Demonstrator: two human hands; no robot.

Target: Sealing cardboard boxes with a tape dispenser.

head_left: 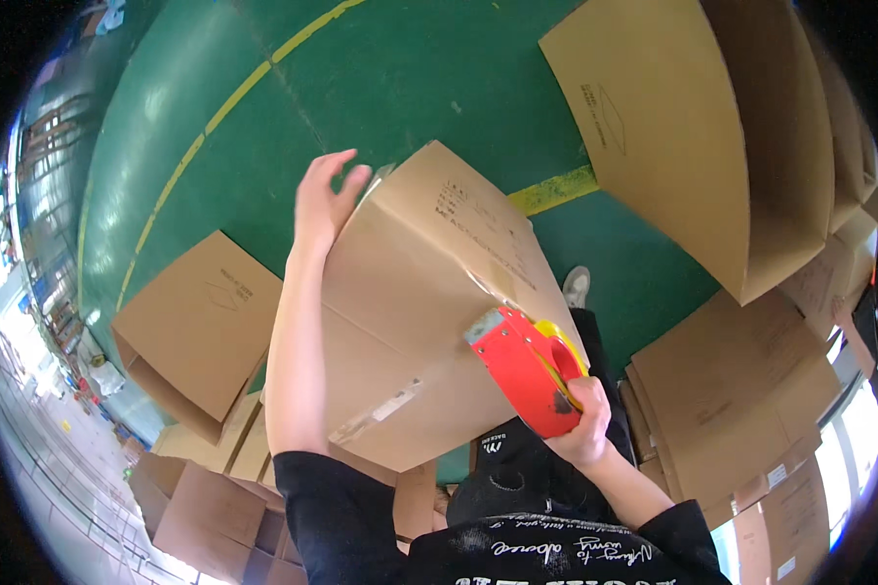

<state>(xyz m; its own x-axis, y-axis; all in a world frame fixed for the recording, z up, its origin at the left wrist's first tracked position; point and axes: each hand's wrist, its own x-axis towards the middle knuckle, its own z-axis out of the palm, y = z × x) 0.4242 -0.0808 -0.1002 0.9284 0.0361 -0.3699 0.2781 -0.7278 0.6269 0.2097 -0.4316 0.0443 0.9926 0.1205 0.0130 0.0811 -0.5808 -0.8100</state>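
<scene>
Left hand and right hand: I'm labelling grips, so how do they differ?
The left hand holds no tool; the right hand grips a red tape dispenser.
The left hand's thumb and fingers are parted; the right hand's are closed.
The left hand is farther from the body than the right hand.
Both are bare.

The left arm reaches well forward, its bare forearm [296, 366] rising almost straight from a short black sleeve [337, 507]. Its wrist is nearly in line with the forearm, and the left hand [322, 207] is open, the fingers [338, 158] bending to the right with a gap between them and the thumb [357, 179]. The right arm is more folded, its forearm [640, 489] slanting inward from lower right. The right hand [580, 427] is nearer the torso, curled in a grip.
</scene>
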